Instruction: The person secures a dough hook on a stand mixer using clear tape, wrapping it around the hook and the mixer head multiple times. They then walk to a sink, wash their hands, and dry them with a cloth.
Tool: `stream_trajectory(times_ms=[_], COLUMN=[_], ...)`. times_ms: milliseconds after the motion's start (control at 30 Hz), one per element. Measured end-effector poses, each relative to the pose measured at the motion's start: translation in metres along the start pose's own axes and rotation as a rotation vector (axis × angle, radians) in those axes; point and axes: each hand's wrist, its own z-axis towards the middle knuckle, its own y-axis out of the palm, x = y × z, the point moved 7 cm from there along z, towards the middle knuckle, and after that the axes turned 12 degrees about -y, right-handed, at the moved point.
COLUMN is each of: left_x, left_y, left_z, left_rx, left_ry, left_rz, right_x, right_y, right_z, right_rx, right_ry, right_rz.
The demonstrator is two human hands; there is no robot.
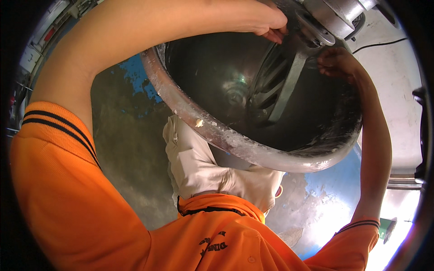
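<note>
The long mixer paddle (288, 88) slants toward the lower left inside the metal mixing bowl (253, 153). Its top sits between the left hand (271, 19) and right hand (339, 63). Both are partly curled; I can't tell if their fingers (274, 36) hold anything.

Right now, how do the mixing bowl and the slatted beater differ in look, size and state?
The mixing bowl is a wide, round vessel; the beater is a frame of bars with gaps. The bowl is the larger, with the beater reaching inside it. The bowl's rim carries pale residue, while the beater's visible bars look cleaner. Both look like grey metal.
</note>
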Motion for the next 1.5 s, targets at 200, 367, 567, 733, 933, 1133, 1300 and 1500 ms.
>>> stream_trajectory(times_ms=[200,367,567,733,933,1133,1300,1500], left_x=[0.016,0.012,-0.007,-0.014,0.009,0.022,0.022,-0.021], left_y=[0.013,-0.007,-0.001,0.025,0.028,0.027,0.014,0.011], left_z=[-0.008,-0.013,-0.039,-0.028,-0.035,-0.039,-0.035,-0.041], left_rx=[-0.110,-0.117,0.199,0.067,-0.026,-0.171,-0.225,-0.110], left_ry=[0.027,0.114,0.574,0.366,0.393,0.453,0.507,0.035], left_rz=[-0.032,-0.047,0.843,0.621,0.691,0.572,0.458,-0.006], right_x=[-0.005,-0.009,-0.011,-0.015,-0.016,-0.015,-0.012,-0.012], right_y=[0.005,0.006,0.000,0.002,0.002,0.002,0.002,0.001], right_z=[0.001,0.001,0.000,-0.004,-0.003,-0.001,0.002,0.003], right_rx=[-0.046,-0.057,-0.002,-0.001,0.011,-0.005,-0.010,-0.038], right_ry=[-0.078,-0.114,-0.056,-0.074,-0.060,-0.104,-0.101,-0.097], right_rz=[0.047,0.061,-0.060,-0.030,-0.019,-0.052,-0.069,-0.062])
